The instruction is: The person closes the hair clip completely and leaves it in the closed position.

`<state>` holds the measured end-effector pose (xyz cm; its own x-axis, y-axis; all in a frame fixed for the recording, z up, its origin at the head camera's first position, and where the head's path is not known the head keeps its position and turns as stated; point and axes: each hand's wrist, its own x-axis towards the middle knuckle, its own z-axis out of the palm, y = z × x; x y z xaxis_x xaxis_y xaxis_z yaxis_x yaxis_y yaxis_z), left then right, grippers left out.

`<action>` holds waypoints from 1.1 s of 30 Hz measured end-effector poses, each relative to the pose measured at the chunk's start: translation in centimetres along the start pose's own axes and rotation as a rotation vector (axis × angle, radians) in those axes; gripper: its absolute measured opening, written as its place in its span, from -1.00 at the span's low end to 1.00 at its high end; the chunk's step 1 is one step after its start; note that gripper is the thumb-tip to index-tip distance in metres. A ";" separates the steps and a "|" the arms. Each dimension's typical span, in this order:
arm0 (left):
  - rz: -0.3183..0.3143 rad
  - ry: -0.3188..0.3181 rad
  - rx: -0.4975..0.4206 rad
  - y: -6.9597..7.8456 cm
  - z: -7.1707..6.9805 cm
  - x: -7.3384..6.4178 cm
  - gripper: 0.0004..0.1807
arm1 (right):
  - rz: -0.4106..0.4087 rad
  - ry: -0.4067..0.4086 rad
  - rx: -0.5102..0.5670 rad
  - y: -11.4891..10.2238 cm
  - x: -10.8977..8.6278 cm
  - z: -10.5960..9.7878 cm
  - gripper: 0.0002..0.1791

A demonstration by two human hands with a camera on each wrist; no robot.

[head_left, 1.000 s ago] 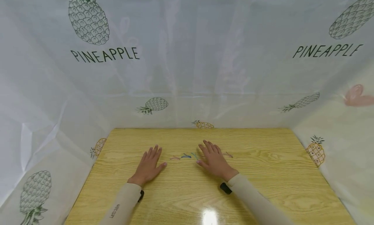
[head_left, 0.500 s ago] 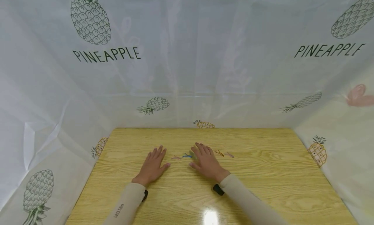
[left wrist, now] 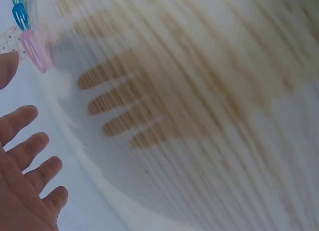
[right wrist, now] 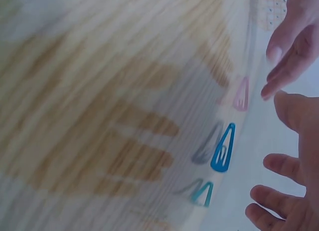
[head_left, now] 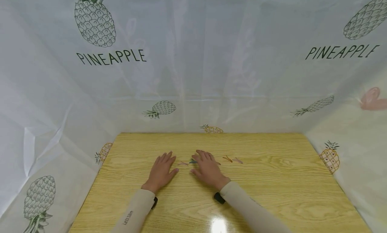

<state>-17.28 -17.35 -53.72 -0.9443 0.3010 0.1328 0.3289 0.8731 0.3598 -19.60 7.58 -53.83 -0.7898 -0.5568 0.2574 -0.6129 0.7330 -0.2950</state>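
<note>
Several snap hair clips lie in a row across the wooden table (head_left: 272, 192). At the left end is a pink hair clip (head_left: 182, 163); then come a blue hair clip (right wrist: 223, 148) and a teal hair clip (right wrist: 202, 195). My right hand (head_left: 208, 170) spreads over the row's middle, palm down, partly covering clips. To its right lie an orange hair clip (head_left: 227, 158) and another pale pink hair clip (head_left: 238, 160). Left of the row, my left hand (head_left: 160, 172) is held with fingers straight, thumb toward the pink clip. Neither hand grips anything.
A white sheet (head_left: 217, 75) printed with pineapples stands behind the table and along both sides. Dark wrist straps (head_left: 219, 198) show under the sleeves. A bright light reflection (head_left: 218, 224) lies at the table's front.
My right hand has moved left along the row, uncovering the orange clip and now overlapping the blue and teal ones. The left hand has shifted slightly right. The clips stay put.
</note>
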 end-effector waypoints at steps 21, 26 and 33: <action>-0.026 0.131 0.048 1.2 0.8 1.1 -0.78 | -0.003 0.045 -0.093 -2.4 2.3 1.4 -0.58; -0.023 0.132 0.059 1.4 0.9 1.4 -0.80 | 0.019 0.058 -0.121 -2.8 2.8 1.7 -0.66; -0.032 0.121 0.068 1.6 1.1 1.9 -0.82 | 0.065 0.027 -0.167 -3.0 3.4 2.2 -0.80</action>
<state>-18.50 -14.94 -53.92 -0.9450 0.2278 0.2347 0.2938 0.9065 0.3031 -20.54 2.62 -54.10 -0.8251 -0.4972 0.2685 -0.5465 0.8230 -0.1553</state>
